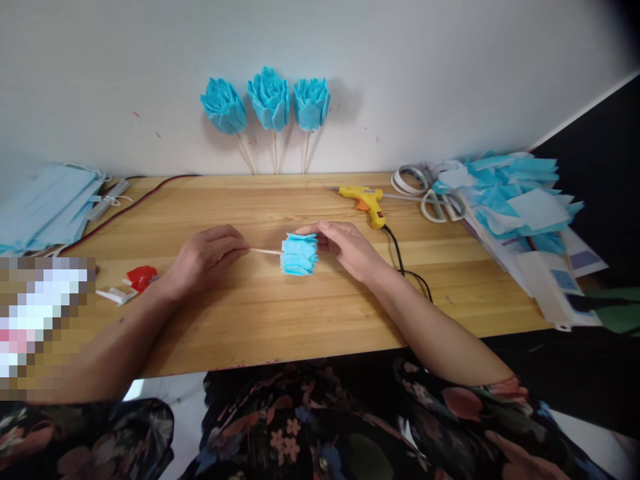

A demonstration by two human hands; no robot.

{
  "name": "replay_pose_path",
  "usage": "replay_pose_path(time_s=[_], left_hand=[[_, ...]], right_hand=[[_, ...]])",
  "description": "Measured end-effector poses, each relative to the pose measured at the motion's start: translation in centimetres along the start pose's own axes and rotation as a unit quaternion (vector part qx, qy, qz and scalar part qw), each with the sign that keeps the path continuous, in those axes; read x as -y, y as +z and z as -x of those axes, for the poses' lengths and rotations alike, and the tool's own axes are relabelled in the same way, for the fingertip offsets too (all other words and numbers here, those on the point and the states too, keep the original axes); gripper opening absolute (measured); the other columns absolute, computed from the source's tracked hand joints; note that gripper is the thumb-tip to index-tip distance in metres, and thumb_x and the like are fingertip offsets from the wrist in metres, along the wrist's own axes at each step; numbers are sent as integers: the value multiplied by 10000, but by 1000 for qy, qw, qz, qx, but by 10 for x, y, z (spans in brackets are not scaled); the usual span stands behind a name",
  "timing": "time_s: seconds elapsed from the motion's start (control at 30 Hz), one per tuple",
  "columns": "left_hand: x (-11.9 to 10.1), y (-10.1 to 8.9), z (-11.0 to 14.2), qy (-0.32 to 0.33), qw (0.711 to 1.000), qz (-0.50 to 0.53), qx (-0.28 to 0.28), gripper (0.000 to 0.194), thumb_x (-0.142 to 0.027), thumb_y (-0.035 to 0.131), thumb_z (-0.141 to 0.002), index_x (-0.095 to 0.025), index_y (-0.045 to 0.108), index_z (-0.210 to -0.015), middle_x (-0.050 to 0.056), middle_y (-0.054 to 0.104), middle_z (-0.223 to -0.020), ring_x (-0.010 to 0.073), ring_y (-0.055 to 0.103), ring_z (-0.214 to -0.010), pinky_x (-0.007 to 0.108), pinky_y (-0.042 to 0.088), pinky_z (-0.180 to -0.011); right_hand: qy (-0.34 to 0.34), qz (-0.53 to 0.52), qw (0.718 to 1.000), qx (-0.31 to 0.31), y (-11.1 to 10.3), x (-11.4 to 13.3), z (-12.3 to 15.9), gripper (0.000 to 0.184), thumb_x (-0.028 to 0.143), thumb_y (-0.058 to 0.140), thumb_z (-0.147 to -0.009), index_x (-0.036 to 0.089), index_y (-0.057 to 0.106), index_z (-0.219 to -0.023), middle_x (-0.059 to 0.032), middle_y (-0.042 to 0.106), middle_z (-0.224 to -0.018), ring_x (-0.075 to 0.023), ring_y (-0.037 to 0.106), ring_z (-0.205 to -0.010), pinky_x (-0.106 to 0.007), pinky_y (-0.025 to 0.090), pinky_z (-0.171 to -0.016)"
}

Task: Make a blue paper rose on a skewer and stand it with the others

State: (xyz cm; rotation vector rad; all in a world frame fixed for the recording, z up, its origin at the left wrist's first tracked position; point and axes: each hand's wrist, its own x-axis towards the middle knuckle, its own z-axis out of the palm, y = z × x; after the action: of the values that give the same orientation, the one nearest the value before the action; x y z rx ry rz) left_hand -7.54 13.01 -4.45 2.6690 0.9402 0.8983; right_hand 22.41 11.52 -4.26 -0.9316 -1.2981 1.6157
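Observation:
Between my hands is a small blue flower (299,255) of layered, pleated fabric, lying sideways on the end of a thin wooden stick (266,251). My left hand (213,255) pinches the stick's free end between its fingertips. At the flower's open end, my right hand (345,247) curves its fingers against the upper edge of the petals; part of those fingers is hidden behind the flower. Farther back, a yellow glue gun (365,200) rests on the wooden table (280,320).
Three finished-looking blue flowers (270,100) on sticks lean against the wall. Blue face masks (47,200) are stacked at left, near a red wrapper (142,277). Cut blue pieces (520,200), scissors (443,207) and a tape roll (411,180) lie right. A black cable (396,250) trails from the glue gun.

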Motion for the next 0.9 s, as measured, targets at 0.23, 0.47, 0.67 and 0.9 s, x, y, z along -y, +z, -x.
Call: replay_pose_path(time_s=[0.23, 0.47, 0.67, 0.9], left_hand=[[-2, -1, -1, -6, 1000, -5, 7, 271, -332, 517, -1063, -192, 691, -909, 60, 697, -877, 159, 682, -778, 263, 550, -711], [-2, -3, -1, 12, 1000, 0, 7, 235, -285, 528, -1054, -184, 705, -937, 63, 704, -898, 158, 687, -790, 259, 548, -724], [-3, -2, -3, 9, 1000, -13, 14, 285, -314, 509, -1064, -184, 703, -899, 65, 707, -880, 155, 683, -781, 249, 537, -706], [-2, -1, -4, 42, 999, -23, 5, 281, -274, 505, -1065, -164, 700, -895, 64, 702, -879, 151, 671, -776, 248, 527, -714]], right_hand=[[6, 18, 1000, 1, -1, -1, 0, 448, 684, 660, -884, 286, 850, -959, -48, 819, -1114, -218, 740, -1011, -366, 542, -941], [-12, 31, 999, 9, 0, 0, 1, 407, 630, 630, -935, 289, 852, -947, -42, 818, -1123, -207, 738, -1002, -360, 535, -941], [-44, 79, 996, 7, 1, 3, 3, 360, 587, 635, -949, 303, 855, -963, -31, 824, -1089, -193, 742, -995, -351, 532, -949], [-115, 158, 980, 24, -2, 3, 2, 354, 567, 621, -964, 296, 849, -984, -43, 803, -1172, -213, 731, -1126, -369, 542, -989]])
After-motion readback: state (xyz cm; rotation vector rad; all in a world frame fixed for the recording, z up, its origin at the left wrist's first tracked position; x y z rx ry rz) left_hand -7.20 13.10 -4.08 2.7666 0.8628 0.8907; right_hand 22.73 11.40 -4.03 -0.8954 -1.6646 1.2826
